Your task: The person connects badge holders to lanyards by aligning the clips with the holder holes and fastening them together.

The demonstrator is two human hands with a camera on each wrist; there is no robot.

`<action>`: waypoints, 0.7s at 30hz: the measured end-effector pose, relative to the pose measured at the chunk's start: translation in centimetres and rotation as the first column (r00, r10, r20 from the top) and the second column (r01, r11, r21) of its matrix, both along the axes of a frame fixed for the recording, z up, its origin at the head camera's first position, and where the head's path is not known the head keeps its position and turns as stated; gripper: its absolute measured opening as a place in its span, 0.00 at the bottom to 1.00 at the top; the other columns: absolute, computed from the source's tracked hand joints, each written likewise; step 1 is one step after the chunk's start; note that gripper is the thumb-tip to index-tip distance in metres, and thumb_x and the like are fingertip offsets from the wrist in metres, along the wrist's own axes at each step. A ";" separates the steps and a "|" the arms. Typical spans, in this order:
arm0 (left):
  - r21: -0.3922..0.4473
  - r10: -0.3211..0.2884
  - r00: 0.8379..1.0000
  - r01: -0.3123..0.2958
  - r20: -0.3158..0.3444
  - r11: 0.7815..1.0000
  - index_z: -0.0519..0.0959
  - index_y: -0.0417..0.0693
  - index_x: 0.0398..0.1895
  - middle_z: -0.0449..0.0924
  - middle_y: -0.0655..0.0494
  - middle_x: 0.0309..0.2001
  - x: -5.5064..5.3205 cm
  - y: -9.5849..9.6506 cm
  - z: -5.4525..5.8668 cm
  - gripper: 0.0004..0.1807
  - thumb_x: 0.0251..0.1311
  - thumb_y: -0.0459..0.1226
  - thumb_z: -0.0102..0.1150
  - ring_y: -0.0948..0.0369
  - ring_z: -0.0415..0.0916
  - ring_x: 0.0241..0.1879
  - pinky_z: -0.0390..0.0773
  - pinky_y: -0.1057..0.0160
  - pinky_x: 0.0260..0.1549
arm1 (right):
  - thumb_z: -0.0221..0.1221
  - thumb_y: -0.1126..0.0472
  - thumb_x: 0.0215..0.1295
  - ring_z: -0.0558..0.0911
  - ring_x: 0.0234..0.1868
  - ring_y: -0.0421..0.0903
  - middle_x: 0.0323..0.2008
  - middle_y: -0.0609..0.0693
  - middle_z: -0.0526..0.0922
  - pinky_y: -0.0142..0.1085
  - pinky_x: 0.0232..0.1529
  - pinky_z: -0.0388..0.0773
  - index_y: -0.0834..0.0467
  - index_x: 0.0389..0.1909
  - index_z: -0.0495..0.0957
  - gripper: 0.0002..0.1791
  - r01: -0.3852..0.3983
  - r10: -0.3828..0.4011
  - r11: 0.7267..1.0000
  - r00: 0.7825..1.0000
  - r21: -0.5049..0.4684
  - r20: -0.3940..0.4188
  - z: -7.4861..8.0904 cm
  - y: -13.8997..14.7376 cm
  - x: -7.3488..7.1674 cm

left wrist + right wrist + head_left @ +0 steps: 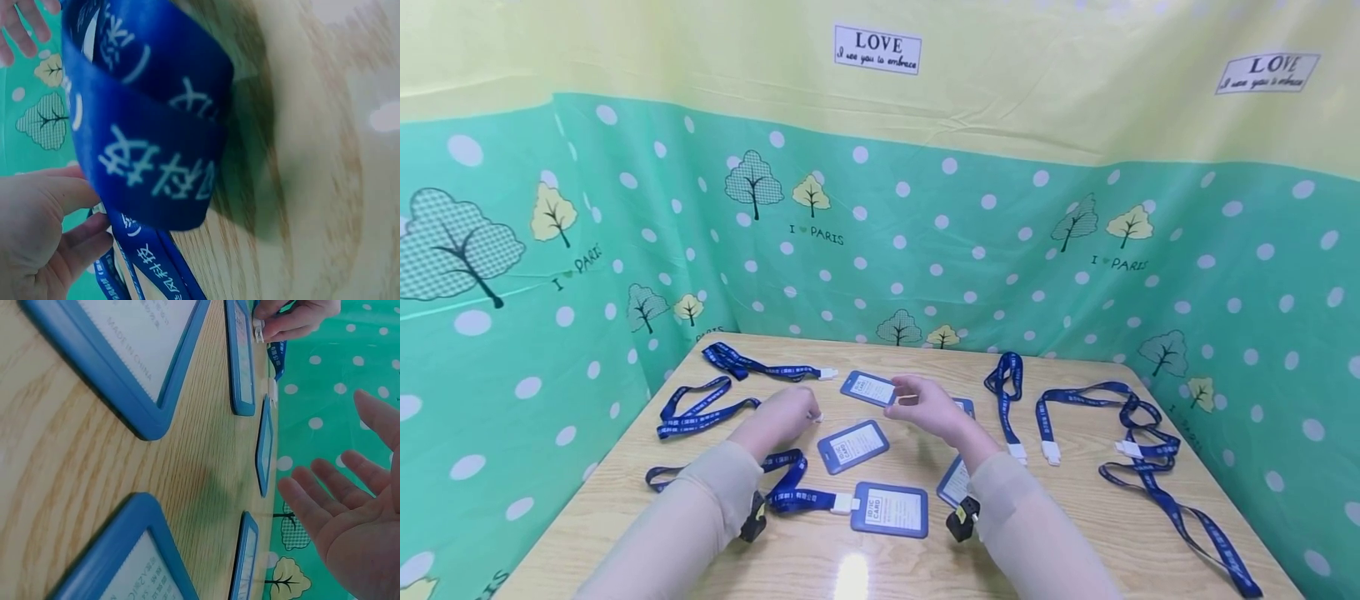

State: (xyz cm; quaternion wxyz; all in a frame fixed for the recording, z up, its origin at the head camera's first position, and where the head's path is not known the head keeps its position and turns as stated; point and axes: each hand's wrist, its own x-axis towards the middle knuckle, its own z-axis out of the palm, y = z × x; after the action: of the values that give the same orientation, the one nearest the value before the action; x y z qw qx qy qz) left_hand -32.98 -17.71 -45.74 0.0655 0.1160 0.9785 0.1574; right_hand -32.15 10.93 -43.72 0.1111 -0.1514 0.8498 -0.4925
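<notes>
My left hand (785, 414) pinches the white clip (258, 330) of a blue lanyard (700, 417) between thumb and fingers, over the left part of the table. Just to the right of that hand lies a blue-framed card holder (853, 447). My right hand (928, 407) holds nothing; its fingers are spread and slightly bent, palm facing left. Its fingertips are near the right end of the rear card holder (868, 387). In the left wrist view, a blue lanyard strap (150, 137) with white lettering looms close to the camera, partly covering the view.
A card holder (890, 510) with a lanyard (801, 498) at its clip lies at the front. Two more card holders (955, 482) lie partly hidden by my right arm. Other lanyards (1006, 392) are spread along the right side and back left. Patterned cloth (865, 275) surrounds the wooden table (775, 567).
</notes>
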 end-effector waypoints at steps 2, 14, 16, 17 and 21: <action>0.004 -0.010 1.000 0.010 -0.005 1.000 0.88 0.49 0.43 0.83 0.54 0.45 0.0 -0.1 0.0 0.11 0.64 0.28 0.60 0.51 0.81 0.50 0.80 0.48 0.55 | 0.71 0.48 0.61 0.72 0.68 0.61 0.67 0.58 0.74 0.56 0.65 0.71 0.53 0.73 0.68 0.41 0.000 0.000 1.000 1.000 0.002 -0.001 0.1 -0.1 0.0; 0.007 -0.072 0.997 0.073 -0.019 0.997 0.89 0.48 0.42 0.84 0.55 0.42 0.1 -1.1 0.0 0.08 0.65 0.30 0.62 0.52 0.81 0.48 0.80 0.49 0.54 | 0.70 0.50 0.63 0.72 0.68 0.61 0.67 0.58 0.74 0.56 0.66 0.71 0.53 0.72 0.70 0.37 -0.061 0.061 0.998 0.998 0.010 -0.007 0.0 -0.9 0.0; 0.013 -0.060 0.998 0.060 -0.001 0.998 0.89 0.49 0.41 0.84 0.56 0.42 0.1 -1.2 -0.1 0.08 0.64 0.31 0.63 0.52 0.81 0.49 0.80 0.49 0.54 | 0.70 0.49 0.63 0.73 0.67 0.60 0.67 0.57 0.74 0.55 0.66 0.71 0.54 0.72 0.69 0.38 -0.068 0.069 0.998 0.998 0.016 -0.004 -0.2 -1.0 0.0; 0.017 -0.055 0.998 0.055 0.006 0.998 0.89 0.50 0.41 0.84 0.56 0.42 0.2 -1.3 0.0 0.08 0.64 0.31 0.64 0.52 0.81 0.49 0.80 0.48 0.55 | 0.70 0.50 0.64 0.73 0.67 0.59 0.67 0.57 0.74 0.55 0.66 0.71 0.54 0.73 0.69 0.38 -0.074 0.074 0.997 0.997 0.019 -0.002 -0.2 -1.1 -0.1; 0.031 -0.040 0.999 0.039 0.035 0.999 0.89 0.51 0.40 0.85 0.55 0.43 0.5 -1.4 0.1 0.06 0.64 0.32 0.66 0.50 0.81 0.50 0.80 0.47 0.55 | 0.69 0.50 0.65 0.73 0.67 0.59 0.67 0.56 0.75 0.55 0.66 0.71 0.55 0.73 0.68 0.38 -0.093 0.092 0.995 0.996 0.034 0.008 -0.3 -1.4 0.3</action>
State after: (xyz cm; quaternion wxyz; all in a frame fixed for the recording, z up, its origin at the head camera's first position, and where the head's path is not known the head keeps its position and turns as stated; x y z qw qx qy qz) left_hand -32.49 -19.10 -45.65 0.0840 0.1336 0.9722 0.1730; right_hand -31.89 9.48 -43.97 0.1390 -0.1872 0.8498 -0.4728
